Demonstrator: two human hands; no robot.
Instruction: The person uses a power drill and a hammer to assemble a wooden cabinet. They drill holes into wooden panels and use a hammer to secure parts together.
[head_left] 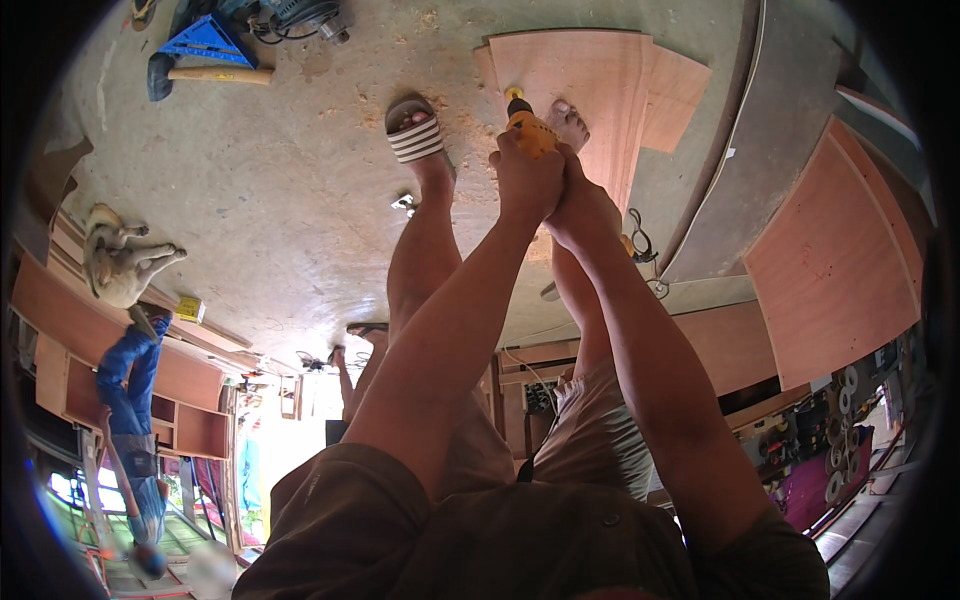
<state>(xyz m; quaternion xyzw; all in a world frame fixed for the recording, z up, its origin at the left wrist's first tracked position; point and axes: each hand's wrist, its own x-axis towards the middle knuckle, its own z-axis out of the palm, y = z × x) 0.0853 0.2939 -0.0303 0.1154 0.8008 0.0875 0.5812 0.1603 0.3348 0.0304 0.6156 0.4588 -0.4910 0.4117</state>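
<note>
Both my hands are closed around a yellow power drill (533, 135), pointing away from me and down at a reddish plywood sheet (610, 75). My left hand (528, 182) wraps the drill's body from the left. My right hand (583, 205) grips at its right and rear, against the left hand; the handle is hidden by my fingers. A round yellow bit (513, 93) at the drill's black chuck meets the plywood near its left edge; whether it has cut in, I cannot tell. My bare foot (568, 122) rests on the sheet beside the drill.
My sandalled foot (413, 128) stands on the concrete floor among wood shavings. A hammer (220, 75), blue speed square (210, 42) and corded power tool (300, 15) lie far left. A dog (115, 255) lies left, near a person (130, 370). Plywood panels (840, 260) stand right.
</note>
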